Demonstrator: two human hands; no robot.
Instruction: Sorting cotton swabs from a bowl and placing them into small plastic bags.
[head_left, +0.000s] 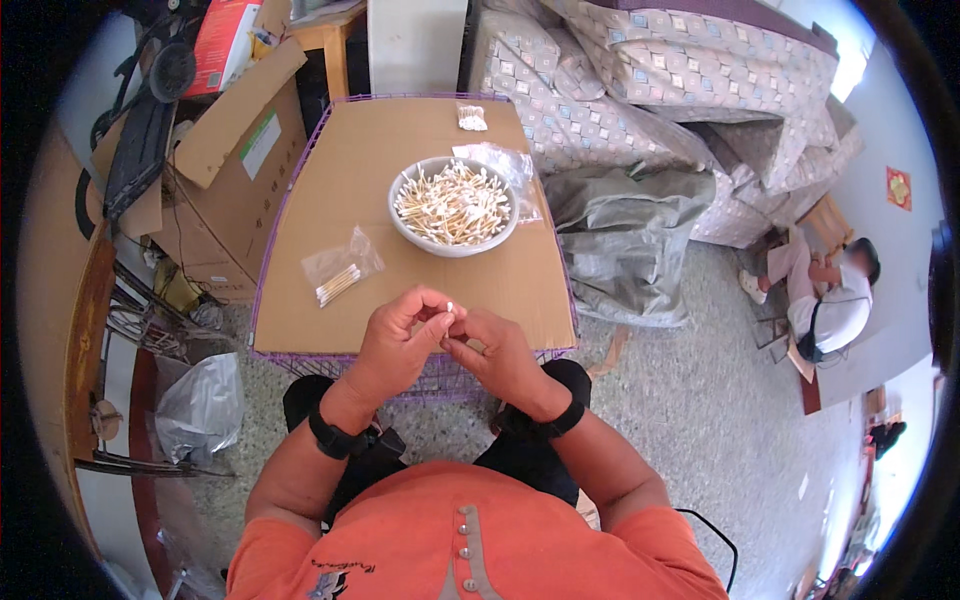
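My left hand (402, 338) and my right hand (497, 358) meet just past the near edge of the cardboard-topped table, fingertips together in a pinch. Between them shows the white tip of a cotton swab (450, 308); the rest of it is hidden by the fingers. Beyond the hands stands a pale round bowl (432, 247) heaped with loose cotton swabs (455, 203). To the left lies a clear plastic bag (362, 250) with several swabs (338, 286) lined up in its mouth.
At the table's far end sit a small bundle of swabs (471, 118) and clear plastic bags (508, 170) beside the bowl. A large carton (235, 190) stands left, a grey sack (630, 240) and wrapped cushions (640, 60) right. Another person (830, 300) sits far right.
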